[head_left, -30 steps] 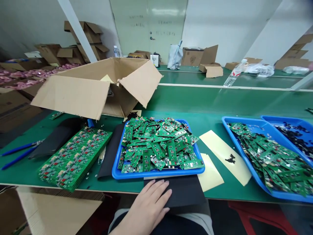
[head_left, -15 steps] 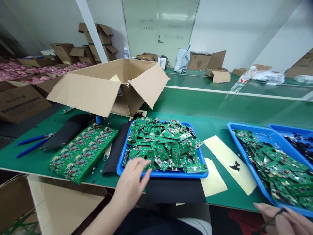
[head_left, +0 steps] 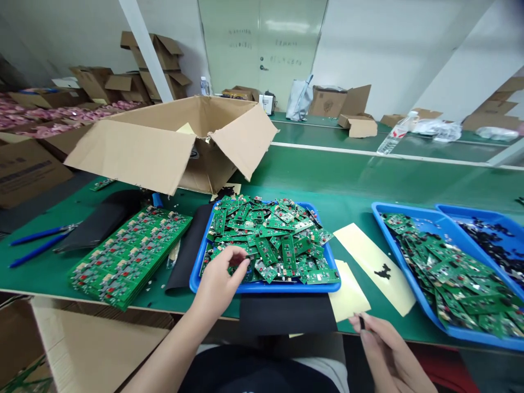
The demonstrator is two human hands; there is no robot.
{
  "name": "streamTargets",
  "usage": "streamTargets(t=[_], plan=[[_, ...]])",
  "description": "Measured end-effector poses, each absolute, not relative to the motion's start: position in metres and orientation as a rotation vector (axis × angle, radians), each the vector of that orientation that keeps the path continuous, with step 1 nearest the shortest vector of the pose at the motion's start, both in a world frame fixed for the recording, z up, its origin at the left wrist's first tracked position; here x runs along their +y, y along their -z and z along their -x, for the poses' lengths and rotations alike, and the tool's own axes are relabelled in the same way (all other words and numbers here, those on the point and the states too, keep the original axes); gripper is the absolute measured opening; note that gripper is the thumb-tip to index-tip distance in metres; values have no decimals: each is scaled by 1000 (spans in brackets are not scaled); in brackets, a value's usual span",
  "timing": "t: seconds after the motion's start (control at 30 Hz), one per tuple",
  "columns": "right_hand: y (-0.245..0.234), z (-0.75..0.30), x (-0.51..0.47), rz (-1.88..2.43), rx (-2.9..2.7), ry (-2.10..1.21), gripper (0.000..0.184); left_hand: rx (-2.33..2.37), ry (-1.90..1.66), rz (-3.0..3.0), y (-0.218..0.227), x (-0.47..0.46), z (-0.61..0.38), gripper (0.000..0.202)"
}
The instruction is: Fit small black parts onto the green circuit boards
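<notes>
My left hand (head_left: 223, 275) reaches into the blue tray (head_left: 262, 285) at the table's front, fingers pinched on a small green circuit board (head_left: 239, 261) at the near edge of the heap of green circuit boards (head_left: 270, 237). My right hand (head_left: 382, 344) is low at the front right, below the table edge, with thumb and forefinger closed on a small black piece (head_left: 362, 322). A black sheet (head_left: 286, 314) lies at the table edge between my hands, just in front of the tray.
A stack of green board panels (head_left: 129, 254) lies left, with blue-handled pliers (head_left: 36, 243) beyond. An open cardboard box (head_left: 180, 142) stands behind. Yellow backing sheets (head_left: 374, 262) lie right of the tray. Two more blue trays (head_left: 426, 305) sit far right, one with boards, one with black parts.
My left hand rose from the black sheet to the tray and closed on a board. My right hand came into view at the lower right, pinching a small black piece.
</notes>
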State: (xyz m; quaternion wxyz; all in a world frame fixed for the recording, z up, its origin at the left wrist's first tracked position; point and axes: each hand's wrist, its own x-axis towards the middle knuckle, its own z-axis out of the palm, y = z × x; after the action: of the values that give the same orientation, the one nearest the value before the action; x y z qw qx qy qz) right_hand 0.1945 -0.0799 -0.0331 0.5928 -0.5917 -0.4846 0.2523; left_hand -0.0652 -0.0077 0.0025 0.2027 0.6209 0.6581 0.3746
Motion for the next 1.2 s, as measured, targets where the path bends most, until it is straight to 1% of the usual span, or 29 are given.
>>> streamTargets(t=[0.07, 0.1, 0.2, 0.3, 0.37, 0.47, 0.6, 0.7, 0.83, 1.2], plan=[[26, -190, -74, 1321, -1294, -545, 14, 1806, -1117, -1648, -11, -10, 68, 18], [22, -188, -70, 1270, -1404, -527, 16, 1793, -1155, -1593, -16, -12, 69, 21], [11, -178, -61, 1094, -1663, -469, 35, 1673, -1246, -1273, -33, -20, 66, 29], [4, -168, -56, 1026, -1738, -480, 52, 1491, -1166, -1064, -42, -30, 53, 23], [0, -162, -55, 1015, -1764, -550, 54, 1392, -1080, -1013, -43, -36, 42, 20], [-9, -159, -54, 960, -1855, -575, 48, 1307, -1035, -1010, -42, -42, 30, 15], [-30, -157, -49, 869, -2058, -452, 30, 1270, -1032, -1030, -41, -45, 23, 9], [-40, -156, -43, 834, -2164, -412, 21, 1257, -1025, -1026, -42, -45, 21, 10], [-41, -154, -40, 829, -2213, -404, 21, 1248, -985, -1038, -44, -45, 18, 15], [-41, -153, -40, 890, -2255, -369, 18, 1178, -941, -959, -46, -45, 17, 14]])
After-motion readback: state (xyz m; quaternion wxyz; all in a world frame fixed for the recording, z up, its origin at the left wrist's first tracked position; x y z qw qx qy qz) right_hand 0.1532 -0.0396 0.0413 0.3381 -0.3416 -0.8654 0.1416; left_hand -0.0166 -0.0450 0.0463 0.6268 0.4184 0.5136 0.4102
